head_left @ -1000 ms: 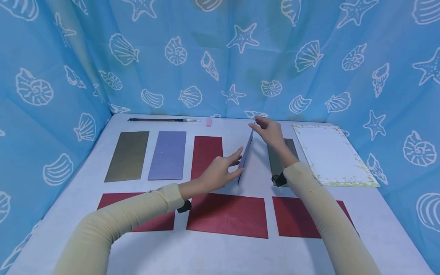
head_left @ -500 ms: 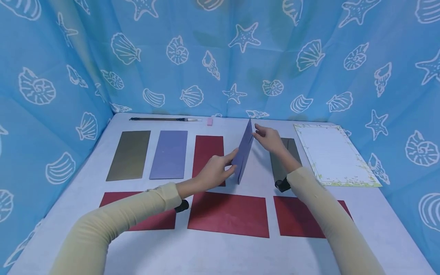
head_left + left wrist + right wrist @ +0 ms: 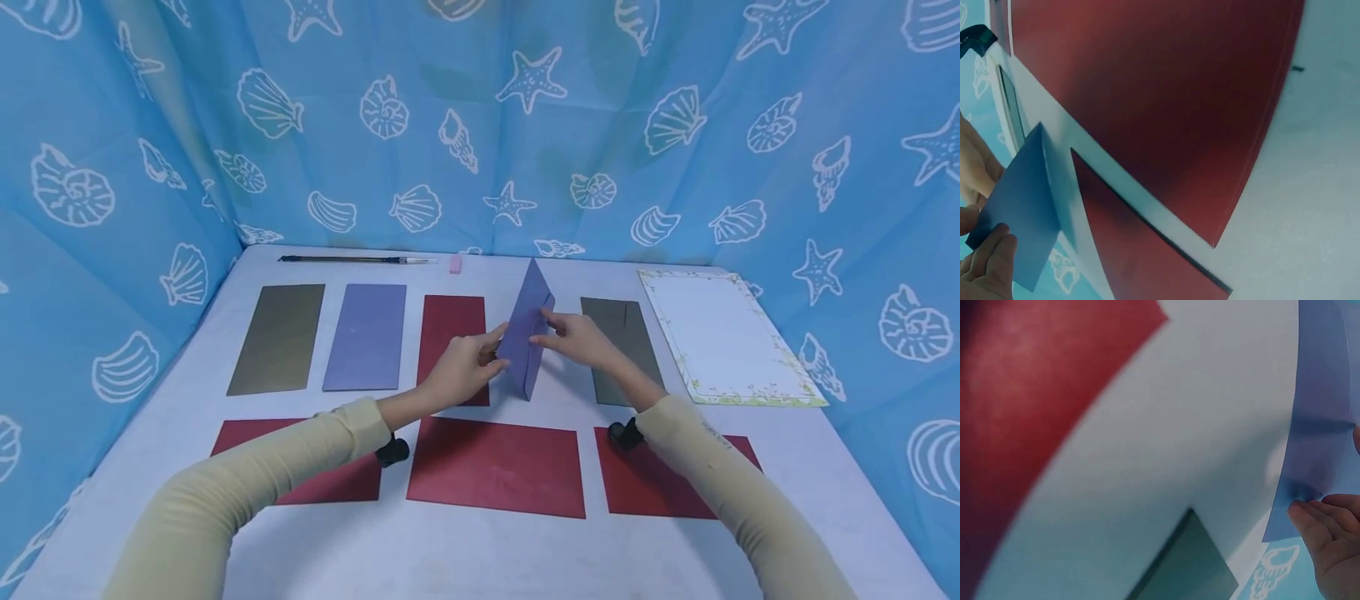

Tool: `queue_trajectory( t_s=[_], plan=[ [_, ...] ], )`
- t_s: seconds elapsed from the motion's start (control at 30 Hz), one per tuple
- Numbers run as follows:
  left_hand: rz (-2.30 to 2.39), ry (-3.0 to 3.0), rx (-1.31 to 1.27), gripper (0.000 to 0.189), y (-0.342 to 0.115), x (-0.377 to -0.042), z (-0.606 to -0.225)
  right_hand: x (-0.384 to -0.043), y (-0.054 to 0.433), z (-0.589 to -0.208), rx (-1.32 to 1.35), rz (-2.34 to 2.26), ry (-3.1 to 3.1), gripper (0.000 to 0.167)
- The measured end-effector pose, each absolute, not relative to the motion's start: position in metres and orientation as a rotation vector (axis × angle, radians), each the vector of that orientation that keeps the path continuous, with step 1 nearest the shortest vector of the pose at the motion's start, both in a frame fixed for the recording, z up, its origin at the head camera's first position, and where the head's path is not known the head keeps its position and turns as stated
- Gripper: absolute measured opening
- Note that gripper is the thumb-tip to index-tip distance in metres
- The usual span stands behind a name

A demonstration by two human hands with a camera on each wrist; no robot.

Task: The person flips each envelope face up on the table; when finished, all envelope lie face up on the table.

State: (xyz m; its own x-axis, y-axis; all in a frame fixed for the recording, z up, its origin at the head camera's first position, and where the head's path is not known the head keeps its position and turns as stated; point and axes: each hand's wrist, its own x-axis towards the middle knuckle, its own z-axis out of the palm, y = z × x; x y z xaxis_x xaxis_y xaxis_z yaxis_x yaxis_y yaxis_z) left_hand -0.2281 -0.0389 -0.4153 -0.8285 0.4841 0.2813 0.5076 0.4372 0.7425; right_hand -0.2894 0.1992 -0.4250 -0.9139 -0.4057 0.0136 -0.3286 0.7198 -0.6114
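Observation:
My left hand pinches the left edge of a purple envelope, which stands on its edge above the table, tilted. On its right side my right hand touches the face near a slit-like flap line, thumb and fingers apart. In the right wrist view, the right fingers lie fairly straight against the envelope. The left wrist view shows left fingers on the envelope, which looks blue there. Beneath the hands lie a red upright-lying envelope and a grey-green one.
Flat on the white table are a brown envelope, another purple one and three red ones in front, the middle red envelope largest in view. A brush, pink eraser and floral-bordered sheet lie farther back.
The purple envelope has turned so its right face shows more. My right hand has come down from its top edge to the middle of that face. The left hand keeps its hold, slightly farther left.

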Motion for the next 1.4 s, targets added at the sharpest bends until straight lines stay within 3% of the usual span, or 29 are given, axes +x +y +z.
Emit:
queue_trajectory(
  t_s=[0.6, 1.03, 1.4],
  plan=[
    [-1.448, -2.746, -0.815, 0.060, -0.039, -0.234, -0.428, -0.286, 0.210, -0.435, -0.638, -0.798, 2.856, 0.060],
    [-1.011, -2.952, -0.943, 0.056, -0.031, -0.237, -0.432, -0.281, 0.215, -0.434, -0.729, -0.551, 2.920, 0.056],
    [-0.590, -2.939, -1.052, 0.040, -0.029, -0.239, -0.435, -0.281, 0.215, -0.435, -0.727, -0.533, 2.913, 0.055]
  ],
)
